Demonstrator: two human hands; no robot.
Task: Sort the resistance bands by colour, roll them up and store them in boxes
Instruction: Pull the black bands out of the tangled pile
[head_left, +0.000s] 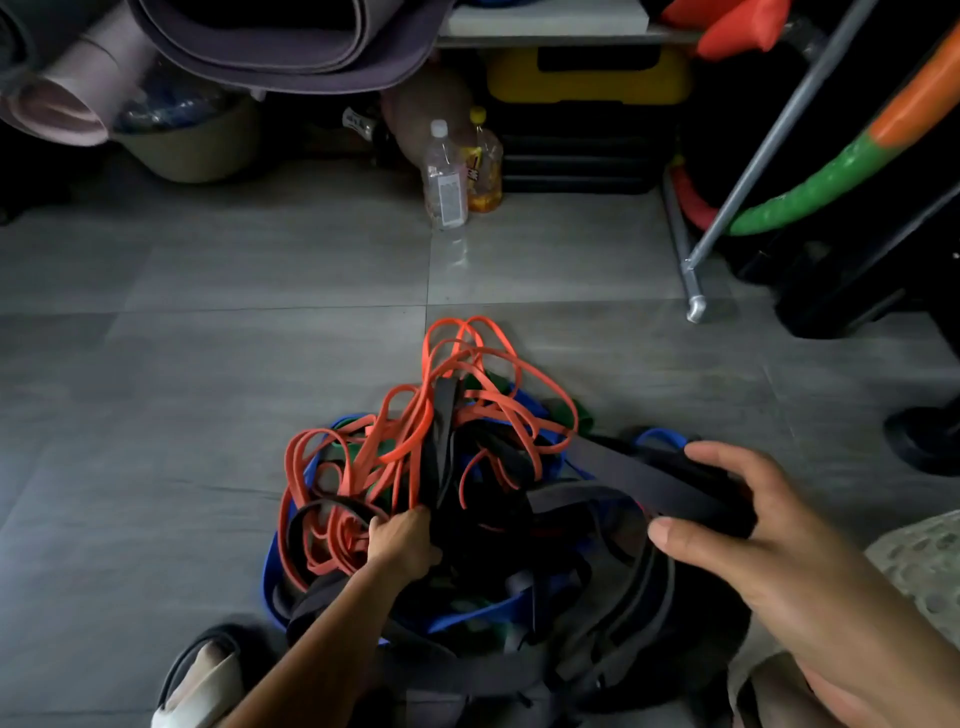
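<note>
On grey tiles (208, 364), tangled bands (467, 457)

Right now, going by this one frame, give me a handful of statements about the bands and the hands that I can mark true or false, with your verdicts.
1. The bands are sorted into separate colour piles. False: orange, blue, black, green and grey ones lie tangled in one heap of bands on the floor.
2. The left hand grips black bands in the heap. True.
3. The right hand hangs idle. False: it holds a wide grey band.
4. A clear bottle and a yellowish bottle stand beyond the heap. True.
5. The orange bands are rolled up. False: they lie in loose loops.
</note>
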